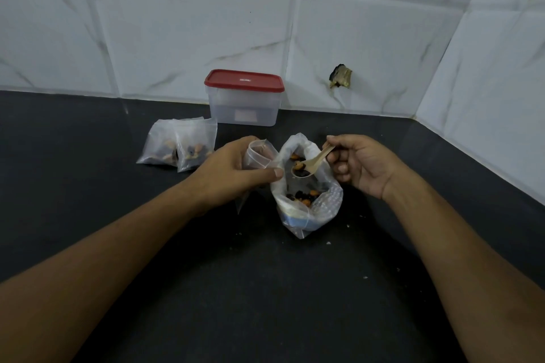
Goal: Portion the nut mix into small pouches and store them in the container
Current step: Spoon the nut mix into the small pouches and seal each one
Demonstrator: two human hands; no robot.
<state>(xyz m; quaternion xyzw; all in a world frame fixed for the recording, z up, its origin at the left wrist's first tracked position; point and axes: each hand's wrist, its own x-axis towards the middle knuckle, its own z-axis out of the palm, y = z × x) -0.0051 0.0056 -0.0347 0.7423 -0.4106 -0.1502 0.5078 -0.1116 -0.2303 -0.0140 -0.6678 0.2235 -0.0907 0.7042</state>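
One container (244,107), red lid (244,81) on, at the counter's (265,289) back edge. Two filled pouches (159,146) (197,141), overlapping, just beside it toward the left edge. One open pouch (259,155), gripped by the left hand (233,171). One bag of nut mix (306,209), mid-counter. One wooden spoon (312,160), loaded, pinched by the right hand (362,165) above the bag.

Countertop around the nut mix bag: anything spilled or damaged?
Yes. Pale crumbs lie scattered on the dark countertop near the nut mix bag. Also, a wall tile right of the red-lidded container has a broken, dark-edged hole.
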